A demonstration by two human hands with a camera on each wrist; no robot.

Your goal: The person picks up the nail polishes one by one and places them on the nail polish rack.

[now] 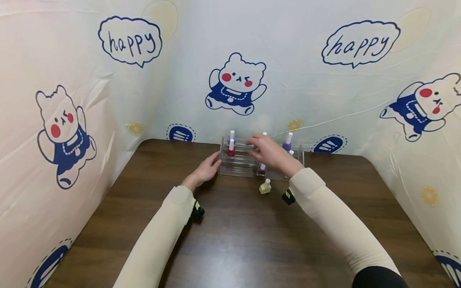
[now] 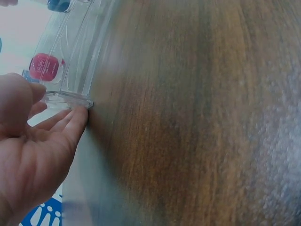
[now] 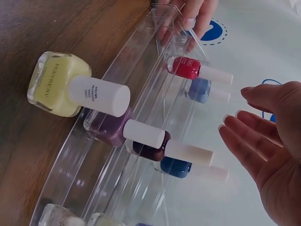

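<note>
A clear stepped rack [image 1: 237,171] with nail polish bottles stands at the back of the table. My left hand [image 1: 206,168] touches its left end, fingers fairly straight against the end panel in the left wrist view. Over the rack's middle hovers my right hand [image 1: 271,153], fingers loosely extended and holding nothing. Below it, in the right wrist view, are a mauve bottle [image 3: 109,125], a dark maroon bottle [image 3: 153,149] and a blue bottle [image 3: 176,166] in a row. A red bottle [image 3: 186,67] and a lighter blue bottle [image 3: 199,90] sit near the left end.
A yellow nail polish bottle [image 1: 265,187] stands on the wooden table [image 1: 230,240] in front of the rack. At the rack's right is a purple bottle [image 1: 287,145], with others partly hidden by my right arm. A printed cloth [image 1: 306,92] hangs close behind.
</note>
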